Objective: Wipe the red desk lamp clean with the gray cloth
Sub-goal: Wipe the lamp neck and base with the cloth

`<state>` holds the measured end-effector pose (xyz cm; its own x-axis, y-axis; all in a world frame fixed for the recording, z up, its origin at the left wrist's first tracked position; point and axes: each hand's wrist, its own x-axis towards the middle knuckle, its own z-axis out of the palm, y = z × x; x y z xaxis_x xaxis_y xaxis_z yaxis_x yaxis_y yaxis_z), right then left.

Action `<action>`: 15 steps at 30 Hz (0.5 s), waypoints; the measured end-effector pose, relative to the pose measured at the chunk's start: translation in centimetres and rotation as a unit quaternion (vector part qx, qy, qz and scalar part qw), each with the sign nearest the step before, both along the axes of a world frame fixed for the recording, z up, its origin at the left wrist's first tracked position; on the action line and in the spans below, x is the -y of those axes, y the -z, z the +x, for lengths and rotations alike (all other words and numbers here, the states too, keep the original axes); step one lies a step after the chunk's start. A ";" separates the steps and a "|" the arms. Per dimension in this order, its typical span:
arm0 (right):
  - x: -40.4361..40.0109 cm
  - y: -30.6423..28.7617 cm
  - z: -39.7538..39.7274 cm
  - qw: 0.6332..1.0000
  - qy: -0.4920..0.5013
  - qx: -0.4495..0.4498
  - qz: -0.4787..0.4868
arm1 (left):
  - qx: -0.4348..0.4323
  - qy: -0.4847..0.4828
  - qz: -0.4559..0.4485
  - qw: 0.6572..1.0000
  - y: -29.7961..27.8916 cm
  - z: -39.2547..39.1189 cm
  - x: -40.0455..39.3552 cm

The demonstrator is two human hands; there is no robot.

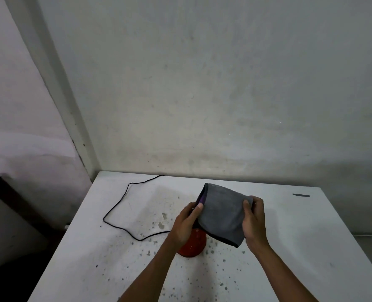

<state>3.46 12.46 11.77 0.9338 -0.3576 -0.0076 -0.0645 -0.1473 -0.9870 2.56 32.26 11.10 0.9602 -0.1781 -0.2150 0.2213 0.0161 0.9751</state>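
Both hands raised over the white worktop (289,269), gray cloth (222,216) stretched between them. Left hand (186,225) pinches the cloth's 9 o'clock edge, thumb on top; right hand (254,223) grips the 3 o'clock edge. Red desk lamp (193,244) stands on the worktop directly beneath cloth and left hand (only its round base shows). Black cord (115,211) loops off toward 10 o'clock. Worktop speckled with dark spots

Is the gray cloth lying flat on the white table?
No: the gray cloth is held up above the white table between the left hand and right hand, hiding most of the red desk lamp.
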 end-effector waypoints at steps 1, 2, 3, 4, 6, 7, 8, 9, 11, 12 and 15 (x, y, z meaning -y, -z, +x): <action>-0.1 0.0 -0.1 0.998 0.000 0.016 -0.063 | -0.009 0.002 -0.007 1.000 -0.1 0.2 0.0; -0.1 0.0 -0.2 0.987 0.006 0.042 -0.152 | -0.018 0.004 -0.008 1.000 -0.2 0.5 -0.1; 0.0 0.2 -0.2 0.964 0.011 0.079 -0.252 | -0.025 0.006 -0.004 1.000 -0.1 0.8 -0.1; 0.0 0.4 -0.4 0.929 0.005 0.122 -0.350 | -0.030 0.008 0.003 1.000 0.0 1.2 0.0; -0.7 0.4 -0.9 0.860 -0.061 0.182 -0.473 | -0.028 0.013 0.012 0.999 0.4 1.8 0.1; -1.3 0.4 -1.4 0.838 -0.108 0.187 -0.502 | -0.024 0.020 0.011 0.999 0.6 1.9 0.1; -2.1 0.4 -1.8 0.818 -0.146 0.186 -0.524 | -0.025 0.028 0.008 0.999 0.8 2.1 0.0; -2.6 0.7 -2.1 0.799 -0.168 0.184 -0.547 | -0.028 0.029 0.002 0.999 1.0 2.2 0.0; -2.8 1.5 -2.1 0.772 -0.177 0.179 -0.584 | -0.046 0.013 -0.017 0.999 1.2 2.3 -0.1; -2.4 1.6 -1.9 0.766 -0.172 0.175 -0.595 | -0.051 0.010 -0.024 0.998 1.3 2.4 -0.1; 0.0 1.5 -1.1 0.762 -0.168 0.152 -0.607 | -0.055 0.021 -0.022 0.998 1.3 2.5 0.1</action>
